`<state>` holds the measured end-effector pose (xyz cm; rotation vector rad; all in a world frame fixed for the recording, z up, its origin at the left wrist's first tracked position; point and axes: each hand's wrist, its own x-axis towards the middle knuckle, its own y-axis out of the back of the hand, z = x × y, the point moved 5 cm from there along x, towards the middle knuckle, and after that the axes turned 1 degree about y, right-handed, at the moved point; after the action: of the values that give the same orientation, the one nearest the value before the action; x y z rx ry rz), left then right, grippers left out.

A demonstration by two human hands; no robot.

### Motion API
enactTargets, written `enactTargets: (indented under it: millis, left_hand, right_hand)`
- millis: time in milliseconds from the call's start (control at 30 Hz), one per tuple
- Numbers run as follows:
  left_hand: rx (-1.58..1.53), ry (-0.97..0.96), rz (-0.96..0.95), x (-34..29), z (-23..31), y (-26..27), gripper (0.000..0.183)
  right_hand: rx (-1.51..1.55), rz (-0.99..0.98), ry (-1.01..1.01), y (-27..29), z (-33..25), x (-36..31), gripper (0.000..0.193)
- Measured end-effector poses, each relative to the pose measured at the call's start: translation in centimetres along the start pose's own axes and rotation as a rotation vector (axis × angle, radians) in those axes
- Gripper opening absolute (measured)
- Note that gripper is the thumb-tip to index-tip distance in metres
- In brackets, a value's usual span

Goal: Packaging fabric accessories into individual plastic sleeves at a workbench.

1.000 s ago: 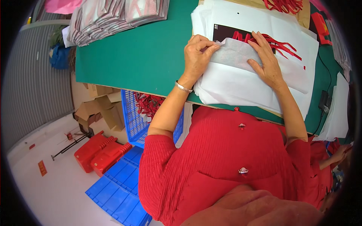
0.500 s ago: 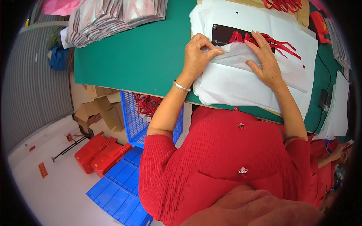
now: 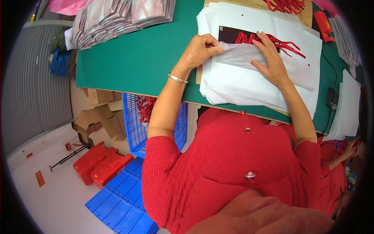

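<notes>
the left hand [image 3: 198,50] pinches the upper left corner of a thin whitish sheet [image 3: 235,54] between thumb and forefinger. the right hand [image 3: 272,66] lies with its fingers spread, palm down, over the right part of that sheet, its fingertips near some red straps [image 3: 289,46]. the straps lie across a dark rectangle [image 3: 227,34], which the thin sheet partly covers. all of this sits on a pile of white sheets [image 3: 241,87] at the near edge of the green tabletop [image 3: 128,64]. folded bags [image 3: 117,15] are stacked at the far left, and a blue basket [image 3: 133,128] stands below the edge, holding red strips [image 3: 145,107].
</notes>
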<state>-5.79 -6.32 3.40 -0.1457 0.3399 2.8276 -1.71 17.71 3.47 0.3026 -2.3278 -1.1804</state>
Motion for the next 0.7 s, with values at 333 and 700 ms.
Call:
enactTargets:
  millis: [333,700]
  left_hand:
    - [0.486,-0.275,-0.013,0.6,1.3,-1.7,0.034]
    - [0.424,-0.404,-0.122,1.6,0.2,-1.8,0.037]
  right_hand:
    - [-0.048,0.008,0.062,0.4,-0.7,0.0,0.055]
    - [0.035,-0.048,0.122,0.2,-4.9,4.4,0.027]
